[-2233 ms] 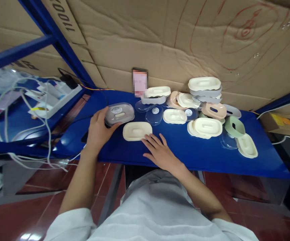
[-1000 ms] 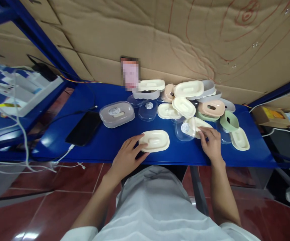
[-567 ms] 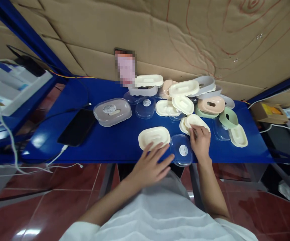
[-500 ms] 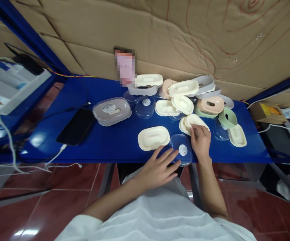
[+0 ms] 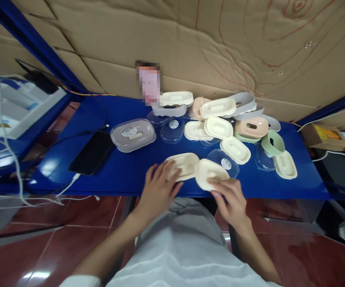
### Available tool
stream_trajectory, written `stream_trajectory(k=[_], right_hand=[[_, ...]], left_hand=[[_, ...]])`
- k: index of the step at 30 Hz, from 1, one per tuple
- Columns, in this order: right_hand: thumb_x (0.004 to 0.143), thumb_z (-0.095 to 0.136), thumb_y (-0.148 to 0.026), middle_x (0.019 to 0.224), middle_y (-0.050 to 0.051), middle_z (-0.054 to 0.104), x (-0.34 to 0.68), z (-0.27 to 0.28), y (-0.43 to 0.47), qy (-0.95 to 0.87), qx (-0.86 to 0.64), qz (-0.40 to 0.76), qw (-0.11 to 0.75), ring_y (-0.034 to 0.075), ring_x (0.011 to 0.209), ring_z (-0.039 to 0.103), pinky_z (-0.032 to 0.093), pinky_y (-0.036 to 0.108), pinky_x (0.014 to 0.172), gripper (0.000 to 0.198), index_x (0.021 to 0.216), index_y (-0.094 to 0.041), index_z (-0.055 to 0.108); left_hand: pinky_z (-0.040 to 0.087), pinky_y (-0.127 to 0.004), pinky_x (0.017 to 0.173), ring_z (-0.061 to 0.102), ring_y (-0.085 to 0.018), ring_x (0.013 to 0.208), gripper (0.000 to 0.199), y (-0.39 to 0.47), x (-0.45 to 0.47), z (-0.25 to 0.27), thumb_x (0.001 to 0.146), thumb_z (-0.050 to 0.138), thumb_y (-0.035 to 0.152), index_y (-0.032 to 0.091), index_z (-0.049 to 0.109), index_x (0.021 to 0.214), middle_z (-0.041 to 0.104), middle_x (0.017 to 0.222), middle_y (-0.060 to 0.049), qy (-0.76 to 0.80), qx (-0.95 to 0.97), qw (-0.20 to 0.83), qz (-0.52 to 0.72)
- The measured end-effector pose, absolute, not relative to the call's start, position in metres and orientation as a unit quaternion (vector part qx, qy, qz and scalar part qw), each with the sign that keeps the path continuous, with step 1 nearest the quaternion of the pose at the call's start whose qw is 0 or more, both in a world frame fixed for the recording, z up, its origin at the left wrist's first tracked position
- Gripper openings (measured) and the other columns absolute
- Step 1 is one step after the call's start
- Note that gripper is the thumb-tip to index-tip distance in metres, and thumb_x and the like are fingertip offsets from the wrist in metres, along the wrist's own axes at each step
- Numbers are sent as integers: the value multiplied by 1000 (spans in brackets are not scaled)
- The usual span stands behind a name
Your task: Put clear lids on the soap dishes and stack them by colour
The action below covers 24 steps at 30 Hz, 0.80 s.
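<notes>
My right hand [image 5: 232, 201] pinches the near edge of a cream oval plastic tray [image 5: 207, 170], thumb below and fingers on top. This tray partly covers a clear plastic lid [image 5: 234, 169] with a round white sticker. To the left, a second cream tray [image 5: 188, 165] lies on the blue table. My left hand [image 5: 156, 193] reaches over that tray's left end with its fingers spread and bent a little; whether they press on it I cannot tell. Just beyond the clear lid lies another cream tray [image 5: 236, 150].
Behind are piled cream trays [image 5: 218, 107], grey sleeves [image 5: 169, 110], a peach sleeve [image 5: 251, 126] and a green sleeve [image 5: 272, 142]. At left sit a closed grey box [image 5: 133, 135] and a black phone [image 5: 91, 152] with a white cable. Another phone [image 5: 149, 81] leans against the cardboard.
My right hand has taken a cream tray from the right and carried it left and nearer. My left hand has moved left, from beside the clear lid to the other cream tray. The lid has shifted away.
</notes>
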State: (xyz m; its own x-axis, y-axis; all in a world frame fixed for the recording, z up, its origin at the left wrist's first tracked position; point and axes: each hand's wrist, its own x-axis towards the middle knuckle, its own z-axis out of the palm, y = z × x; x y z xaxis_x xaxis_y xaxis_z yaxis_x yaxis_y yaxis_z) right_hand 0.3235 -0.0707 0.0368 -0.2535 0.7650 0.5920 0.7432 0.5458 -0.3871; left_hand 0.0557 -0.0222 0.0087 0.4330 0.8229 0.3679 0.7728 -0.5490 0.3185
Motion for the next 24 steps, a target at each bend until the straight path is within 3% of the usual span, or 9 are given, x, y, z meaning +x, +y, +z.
stream_trajectory(k=[3,7,13,18,24], right_hand=[[105,64,-20,109,4,79,306,29,-72,-853,-422,68,298,24,96,73,58,43,89,41,144,-34,66],[109,58,-20,121,6,80,291,27,-55,-886,-397,97,219,23,109,73,56,44,101,32,137,-27,71],[111,55,-22,145,7,71,298,28,-37,-890,-379,121,223,22,140,63,43,52,127,38,148,-26,61],[111,55,-21,150,8,68,307,18,-45,-882,-410,99,210,24,147,58,40,58,129,41,151,-27,58],[110,56,-25,162,11,57,340,18,-42,-831,-497,25,249,29,155,48,39,58,128,49,158,-29,52]], left_hand=[[53,-55,112,63,-35,135,31,-22,8,1,104,64,28,27,69,134,68,145,-13,516,807,67,279],[53,-56,109,64,-36,130,23,-31,-12,-3,103,65,25,24,71,126,71,136,-13,548,778,32,307],[54,-52,107,66,-31,123,13,-31,-12,0,104,64,23,25,69,117,73,125,-10,547,752,31,367],[52,-53,104,67,-34,124,12,-27,-18,-1,104,64,26,24,69,115,74,127,-11,571,754,9,324],[40,-61,117,62,-40,135,25,-38,-5,2,99,68,18,20,69,123,68,143,-17,611,721,-110,307]])
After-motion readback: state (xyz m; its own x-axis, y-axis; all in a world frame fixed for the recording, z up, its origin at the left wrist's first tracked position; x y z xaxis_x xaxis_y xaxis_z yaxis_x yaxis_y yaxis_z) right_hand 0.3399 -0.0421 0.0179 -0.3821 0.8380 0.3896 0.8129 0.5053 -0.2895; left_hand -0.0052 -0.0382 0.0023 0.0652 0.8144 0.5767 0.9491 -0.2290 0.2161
